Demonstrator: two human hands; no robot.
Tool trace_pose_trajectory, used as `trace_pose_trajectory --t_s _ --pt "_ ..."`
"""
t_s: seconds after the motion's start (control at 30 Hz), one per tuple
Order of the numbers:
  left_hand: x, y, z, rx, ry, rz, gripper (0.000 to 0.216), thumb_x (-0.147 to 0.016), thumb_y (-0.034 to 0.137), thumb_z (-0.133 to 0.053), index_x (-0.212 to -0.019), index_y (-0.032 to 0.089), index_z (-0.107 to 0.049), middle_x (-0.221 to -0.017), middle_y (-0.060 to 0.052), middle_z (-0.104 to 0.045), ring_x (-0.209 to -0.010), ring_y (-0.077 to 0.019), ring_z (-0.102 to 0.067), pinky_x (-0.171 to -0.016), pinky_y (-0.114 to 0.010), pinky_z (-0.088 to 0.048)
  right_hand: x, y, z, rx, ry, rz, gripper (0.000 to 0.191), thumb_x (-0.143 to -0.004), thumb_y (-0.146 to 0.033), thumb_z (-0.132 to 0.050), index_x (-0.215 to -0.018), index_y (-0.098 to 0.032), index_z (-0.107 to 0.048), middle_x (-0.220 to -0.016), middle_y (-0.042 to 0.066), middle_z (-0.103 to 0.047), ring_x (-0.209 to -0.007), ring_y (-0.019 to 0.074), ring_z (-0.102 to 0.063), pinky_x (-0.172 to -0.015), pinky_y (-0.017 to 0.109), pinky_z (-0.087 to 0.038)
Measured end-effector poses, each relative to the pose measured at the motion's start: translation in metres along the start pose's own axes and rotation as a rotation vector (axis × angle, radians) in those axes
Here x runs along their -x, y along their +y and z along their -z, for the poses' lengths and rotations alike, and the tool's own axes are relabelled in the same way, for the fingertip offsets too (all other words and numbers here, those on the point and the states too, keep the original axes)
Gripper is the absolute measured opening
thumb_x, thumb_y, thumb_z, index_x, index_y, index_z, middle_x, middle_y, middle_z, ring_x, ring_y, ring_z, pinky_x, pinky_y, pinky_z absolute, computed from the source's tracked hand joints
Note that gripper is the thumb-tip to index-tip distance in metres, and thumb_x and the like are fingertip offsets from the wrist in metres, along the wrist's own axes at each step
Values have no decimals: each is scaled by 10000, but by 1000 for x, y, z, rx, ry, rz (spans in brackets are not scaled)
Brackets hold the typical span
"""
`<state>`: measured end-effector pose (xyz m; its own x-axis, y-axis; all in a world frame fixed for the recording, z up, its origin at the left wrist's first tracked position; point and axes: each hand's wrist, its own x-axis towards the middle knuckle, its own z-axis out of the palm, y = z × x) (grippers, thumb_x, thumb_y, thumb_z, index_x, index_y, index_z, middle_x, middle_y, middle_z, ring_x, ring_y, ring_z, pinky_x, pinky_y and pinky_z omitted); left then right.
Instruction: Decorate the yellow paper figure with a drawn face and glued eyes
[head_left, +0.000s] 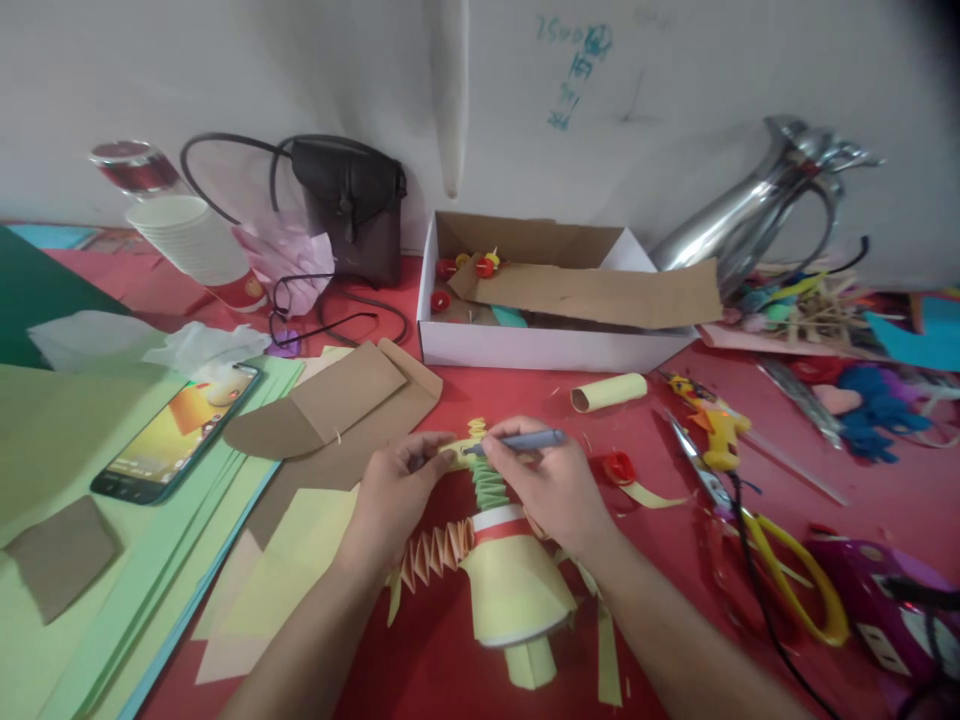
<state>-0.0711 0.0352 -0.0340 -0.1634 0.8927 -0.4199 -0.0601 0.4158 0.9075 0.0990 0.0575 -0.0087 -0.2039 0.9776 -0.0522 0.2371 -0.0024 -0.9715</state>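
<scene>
A paper figure (517,585) lies on the red table, with a pale yellow cup-shaped body and a red and white band. Its folded green neck (491,487) leads up to a small yellow paper head (456,456). An orange accordion-folded strip (435,553) sticks out at its left. My left hand (390,495) pinches the head's left edge between thumb and fingers. A grey-blue pen (534,439) is gripped in my right hand (553,490), its tip touching or just over the head. My fingers partly cover the head.
A white cardboard box (555,348) stands behind my hands. To the right are scissors (802,585), a yellow glue gun (716,430) with its cord, and a yellow paper roll (611,392). Leftward lie brown card (352,395), paper sheets and a phone (180,430).
</scene>
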Motion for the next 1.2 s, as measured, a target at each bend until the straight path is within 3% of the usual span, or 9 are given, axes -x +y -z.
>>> trace_pose_trajectory --t_s 1.2 --pt "-1 -2 0 -9 -3 0 388 -728 409 -743 -1048 189 -729 -983 -86 -758 -910 -247 -694 -830 -359 -523 1 3 -1 95 -31 8 160 -882 -376 -627 -907 -227 -679 -860 12 -731 -760 160 -667 -674 272 -527"
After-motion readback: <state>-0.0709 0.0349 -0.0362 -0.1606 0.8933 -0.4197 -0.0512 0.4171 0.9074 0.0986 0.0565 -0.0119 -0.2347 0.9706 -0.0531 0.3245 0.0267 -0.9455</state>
